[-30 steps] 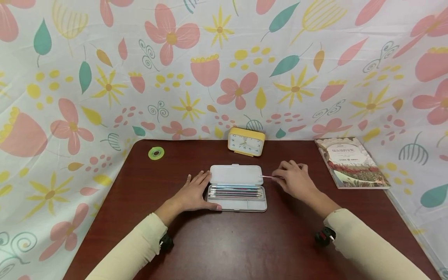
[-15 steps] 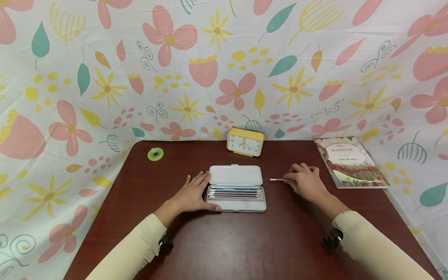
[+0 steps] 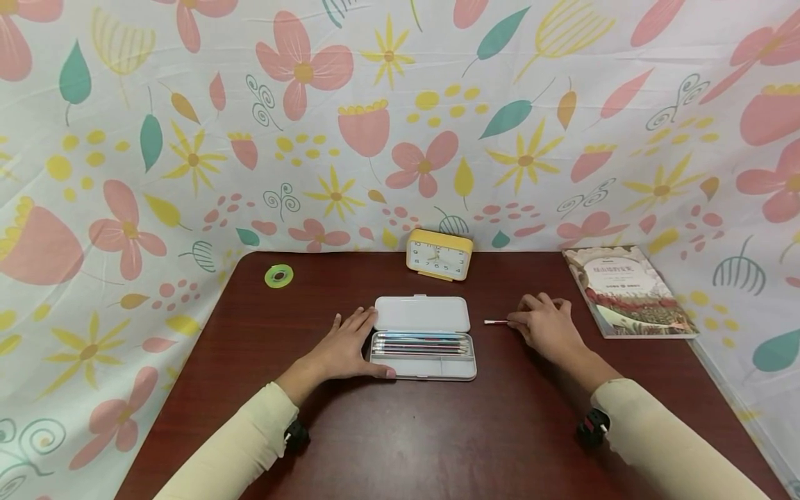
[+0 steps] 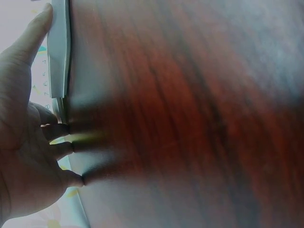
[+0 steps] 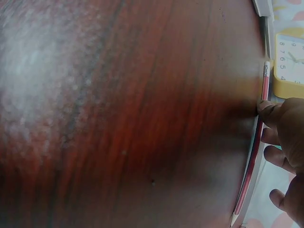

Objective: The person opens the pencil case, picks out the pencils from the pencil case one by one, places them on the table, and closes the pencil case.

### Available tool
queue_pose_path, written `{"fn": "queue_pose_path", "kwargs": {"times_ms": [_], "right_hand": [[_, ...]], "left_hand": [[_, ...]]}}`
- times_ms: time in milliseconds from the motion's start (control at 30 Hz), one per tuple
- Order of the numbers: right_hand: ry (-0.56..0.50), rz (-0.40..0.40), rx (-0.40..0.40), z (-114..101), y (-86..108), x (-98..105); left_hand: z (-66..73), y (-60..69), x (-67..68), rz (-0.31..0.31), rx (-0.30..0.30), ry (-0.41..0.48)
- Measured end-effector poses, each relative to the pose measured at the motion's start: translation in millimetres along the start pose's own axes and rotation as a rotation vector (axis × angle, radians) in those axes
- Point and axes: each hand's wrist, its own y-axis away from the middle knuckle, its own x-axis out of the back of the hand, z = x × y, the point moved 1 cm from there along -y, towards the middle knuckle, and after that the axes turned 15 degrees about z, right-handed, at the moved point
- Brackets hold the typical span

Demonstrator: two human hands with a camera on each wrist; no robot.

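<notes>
A white pencil case lies with its lid folded back on the table. Several pencils lie side by side in its rear compartment. My left hand rests against the case's left side, fingers spread, the thumb on the front rim; the left wrist view shows that thumb on the case's edge. To the right of the case, my right hand pinches a red pencil with the thumb and fingers, low at the tabletop. Its eraser end points toward the case; its sharpened tip shows at the bottom of the right wrist view.
A yellow alarm clock stands behind the case. At the back left lies a green roll of tape, and at the right a book. A flowered cloth hangs around the table's back and sides.
My right hand has moved right with the pencil, away from the case, and has barely shifted in the last half second. The left hand stays at the case.
</notes>
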Motion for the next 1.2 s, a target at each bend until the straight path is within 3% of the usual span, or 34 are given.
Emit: {"fn": "queue_pose_path", "kwargs": {"times_ms": [1200], "right_hand": [[-0.001, 0.020, 0.021, 0.5, 2.2, -2.8]], "left_hand": [[0.8, 0.8, 0.6, -0.009, 0.001, -0.011]]}}
